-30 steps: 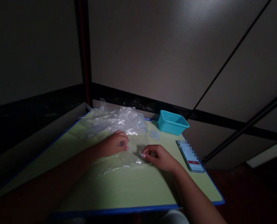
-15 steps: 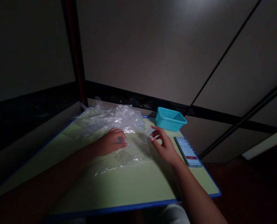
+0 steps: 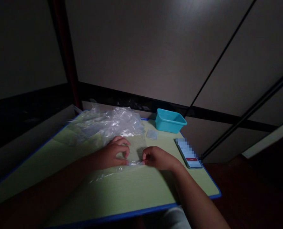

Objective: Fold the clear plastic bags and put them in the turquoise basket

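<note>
Near the middle of the table, a clear plastic bag (image 3: pixel 135 149) lies flat between my two hands. My left hand (image 3: pixel 117 152) has its thumb and fingers curled at the bag's near edge, pinching the plastic. Opposite it, my right hand (image 3: pixel 154 157) pinches the same edge with thumb and forefinger. Behind my left hand spreads a crumpled heap of clear plastic bags (image 3: pixel 119 121). A small, pale, translucent square (image 3: pixel 152 134) rests on the table beyond my right hand.
A turquoise plastic basket (image 3: pixel 170 121) stands at the table's back right. A phone (image 3: pixel 189 154) with a lit screen lies near the right edge. The yellow-green table (image 3: pixel 131 194) has a blue rim, with dark cabinet panels behind it.
My right hand has moved left and nearer, leaving the small square on the table and taking the bag's near edge. My left hand has shifted slightly nearer. The view has turned slightly right.
</note>
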{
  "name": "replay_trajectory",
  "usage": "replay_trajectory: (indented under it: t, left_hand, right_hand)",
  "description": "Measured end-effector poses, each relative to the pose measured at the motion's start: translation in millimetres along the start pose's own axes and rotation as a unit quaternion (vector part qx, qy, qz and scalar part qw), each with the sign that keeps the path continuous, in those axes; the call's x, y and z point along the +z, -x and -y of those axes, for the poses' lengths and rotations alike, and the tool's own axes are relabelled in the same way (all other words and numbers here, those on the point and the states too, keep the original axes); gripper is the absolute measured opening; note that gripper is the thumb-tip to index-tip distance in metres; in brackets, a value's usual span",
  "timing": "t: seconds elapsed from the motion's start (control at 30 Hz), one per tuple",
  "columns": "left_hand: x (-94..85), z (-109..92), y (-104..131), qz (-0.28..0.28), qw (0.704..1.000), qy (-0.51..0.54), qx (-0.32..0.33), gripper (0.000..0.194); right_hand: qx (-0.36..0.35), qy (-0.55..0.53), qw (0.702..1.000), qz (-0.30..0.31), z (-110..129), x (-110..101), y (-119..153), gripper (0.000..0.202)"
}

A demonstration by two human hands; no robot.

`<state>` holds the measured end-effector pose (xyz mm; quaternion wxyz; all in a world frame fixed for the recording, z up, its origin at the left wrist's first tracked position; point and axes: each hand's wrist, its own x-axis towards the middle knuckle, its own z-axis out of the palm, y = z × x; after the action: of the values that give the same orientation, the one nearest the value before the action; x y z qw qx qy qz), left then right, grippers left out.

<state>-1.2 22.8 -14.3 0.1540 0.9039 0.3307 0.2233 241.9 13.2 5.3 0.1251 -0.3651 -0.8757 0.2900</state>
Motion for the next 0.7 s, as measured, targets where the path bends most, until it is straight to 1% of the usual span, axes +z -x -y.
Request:
replay_trajectory:
  t: [0.07,0.17,0.23,0.3,0.37,0.43,0.53,0.6,0.67,0.7]
  left_hand:
    - [0.4,0.7,-0.1,-0.007,1.0,-0.004,0.002,0.019]
    - [0.7,2.5,-0.4,-0.027,0.999,-0.018,-0.003,0.026]
    - [0.2,2.6,-0.5,-0.045,0.998,-0.034,-0.011,0.026]
    - [-0.8,1.2,-0.2,-0.064,0.996,-0.054,-0.021,0.022]
    - [-1.8,-1.4,0.6,-0.075,0.994,-0.073,-0.021,0.026]
    - [-2.1,-4.5,2.1,-0.067,0.994,-0.089,-0.012,0.037]
    - [0.0,-8.0,4.8,-0.036,0.994,-0.106,0.002,0.05]
    - [2.7,-8.8,6.3,-0.017,0.993,-0.121,0.004,0.056]
    - [5.4,-8.0,7.1,-0.001,0.99,-0.139,0.002,0.061]
    - [6.5,-7.2,7.3,0.005,0.989,-0.147,0.001,0.063]
  right_hand:
    - [0.001,-0.001,1.0,0.001,-2.1,2.3,-1.0,0.002]
    - [0.002,0.009,1.0,0.004,-3.3,5.2,-2.0,0.007]
    - [0.011,0.035,0.999,-0.002,-2.5,6.3,-2.5,0.004]
    - [0.024,0.061,0.998,-0.011,-0.8,6.7,-2.9,0.002]
    - [0.033,0.073,0.997,-0.014,0.9,7.0,-3.0,0.003]
    - [0.039,0.079,0.996,-0.012,2.2,7.5,-2.9,0.004]
    - [0.036,0.083,0.996,-0.016,4.4,7.5,-2.5,0.003]
    - [0.013,0.079,0.996,-0.047,7.5,6.2,-2.1,0.002]
    - [-0.013,0.052,0.993,-0.109,11.9,3.8,-1.6,0.001]
    - [-0.022,0.022,0.989,-0.141,14.2,2.5,-1.3,0.003]
